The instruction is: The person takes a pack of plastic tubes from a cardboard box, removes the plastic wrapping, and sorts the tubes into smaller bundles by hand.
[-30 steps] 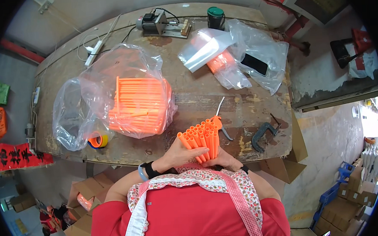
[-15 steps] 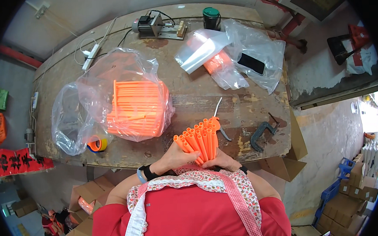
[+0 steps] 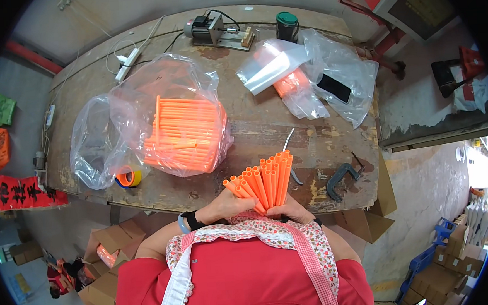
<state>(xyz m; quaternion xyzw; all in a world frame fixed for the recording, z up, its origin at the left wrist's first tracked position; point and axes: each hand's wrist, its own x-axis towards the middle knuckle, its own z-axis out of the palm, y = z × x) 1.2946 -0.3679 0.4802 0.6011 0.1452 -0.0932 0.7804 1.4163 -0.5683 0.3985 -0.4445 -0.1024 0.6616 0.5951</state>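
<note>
both hands, left hand and right hand, are clamping together a fanned bundle of orange tubes at the table edge, squaring them up; likely needs evening the ends next.

tube bundle: lower ends hidden in hands | right hand: fingers partly behind tubes, apron

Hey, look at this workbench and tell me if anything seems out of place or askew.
Mostly the bundle of orange tubes held in both hands: it fans out unevenly, the left tubes splaying lower than the rest. One loose orange tube also lies crosswise over the neat stack in the clear bag. Nothing looks spilled or broken.
</note>
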